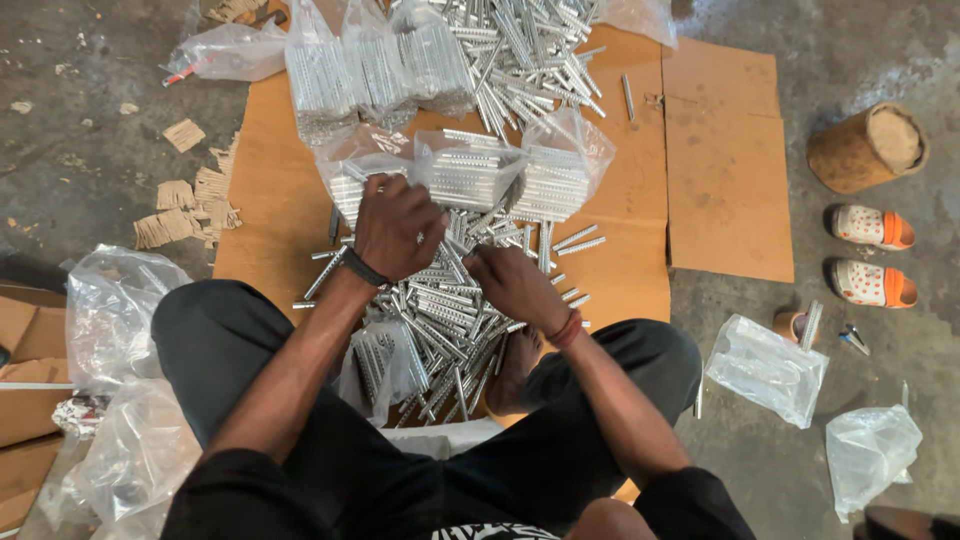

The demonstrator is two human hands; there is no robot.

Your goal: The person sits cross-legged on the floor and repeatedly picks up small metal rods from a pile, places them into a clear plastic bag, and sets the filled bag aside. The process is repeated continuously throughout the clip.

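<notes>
The left hand [395, 228] curls closed over silver metal strips [440, 320] heaped on a cardboard sheet [270, 200] on the floor. The right hand [515, 285], at its four o'clock, presses fingers down into the same heap; its grip cannot be told. Filled clear bags [470, 170] lie at twelve o'clock, sandals [868, 255] at three.

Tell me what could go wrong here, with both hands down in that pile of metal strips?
Both the left hand and right hand are bare in the loose notched metal strips, so edges may nick fingers. Strips already lie off the cardboard sheet; more could scatter. The bare foot sits among them.
</notes>
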